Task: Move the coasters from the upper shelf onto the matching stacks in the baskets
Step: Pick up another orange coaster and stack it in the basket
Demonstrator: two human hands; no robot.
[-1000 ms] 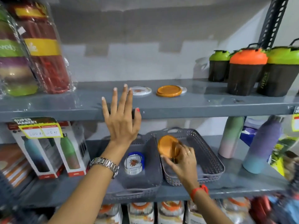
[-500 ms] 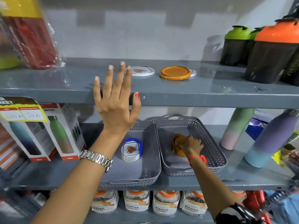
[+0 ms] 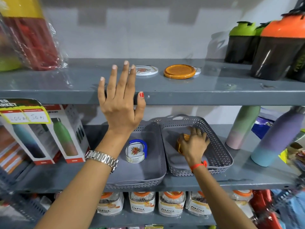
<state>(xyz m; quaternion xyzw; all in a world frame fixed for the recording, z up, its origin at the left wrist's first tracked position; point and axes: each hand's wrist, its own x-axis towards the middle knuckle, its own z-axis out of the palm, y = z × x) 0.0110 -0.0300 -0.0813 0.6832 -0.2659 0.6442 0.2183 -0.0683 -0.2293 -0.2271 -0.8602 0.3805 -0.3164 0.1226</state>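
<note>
On the upper shelf [image 3: 181, 93] lie a white flower-print coaster [image 3: 146, 70], an orange round coaster [image 3: 179, 71] and, partly hidden behind it, another white coaster [image 3: 197, 70]. My left hand [image 3: 121, 103] is raised with fingers spread, in front of the shelf's edge, just left of the white coaster. The left grey basket [image 3: 155, 164] holds a stack of white flower coasters [image 3: 135, 152] in a blue holder. My right hand [image 3: 194, 142] is down in the right grey basket [image 3: 219, 152], fingers curled over the orange coaster stack [image 3: 181, 142].
Dark shaker bottles with green and orange lids [image 3: 279, 47] stand at the upper right. Wrapped bottles [image 3: 28, 35] stand upper left. Boxed bottles [image 3: 62, 134] sit left of the baskets, pastel bottles [image 3: 274, 138] to the right. Jars [image 3: 170, 204] fill the shelf below.
My right hand has carried an orange coaster down into the right basket onto the orange stack. My left hand has stayed raised at the upper shelf's edge. The view has moved closer.
</note>
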